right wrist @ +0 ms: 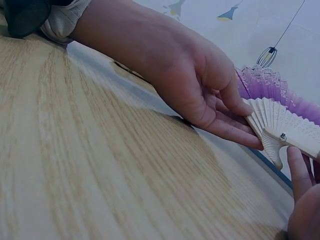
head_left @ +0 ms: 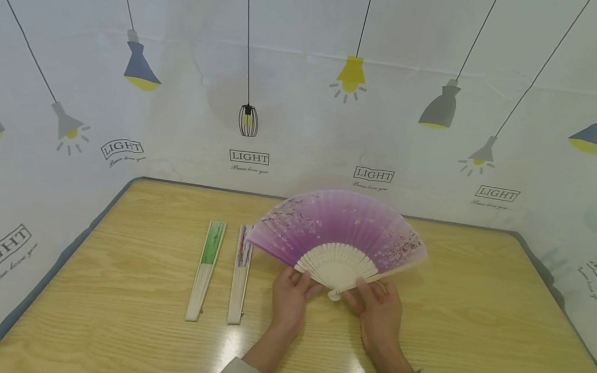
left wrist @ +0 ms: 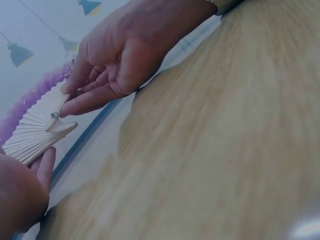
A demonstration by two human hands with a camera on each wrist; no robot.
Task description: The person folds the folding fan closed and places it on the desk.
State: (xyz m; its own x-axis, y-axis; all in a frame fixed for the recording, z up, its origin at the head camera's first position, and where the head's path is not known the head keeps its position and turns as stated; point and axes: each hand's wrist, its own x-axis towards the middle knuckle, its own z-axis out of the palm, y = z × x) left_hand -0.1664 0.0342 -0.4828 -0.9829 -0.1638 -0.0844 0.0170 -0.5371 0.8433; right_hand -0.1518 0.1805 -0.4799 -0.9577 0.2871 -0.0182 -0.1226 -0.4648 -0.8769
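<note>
Spread wide in front of me is a purple folding fan (head_left: 345, 221) with blossom print and pale slatted ribs (head_left: 337, 264). My left hand (head_left: 289, 301) pinches its left outer rib between thumb and fingers. The right outer rib is held the same way by my right hand (head_left: 382, 316). Between the hands, the rivet end (right wrist: 283, 136) points down toward me. In the right wrist view, the left thumb lies on the upper side of the ribs with a finger beneath. The fan's left tip overlaps a folded fan (head_left: 237, 295) with a dark floral print.
Left of that fan lies another folded fan, green (head_left: 213, 244) with pale ribs. Both rest on the wood-grain table (head_left: 131, 279). A white backdrop (head_left: 305, 94) printed with lamps rises along the table's far and side edges.
</note>
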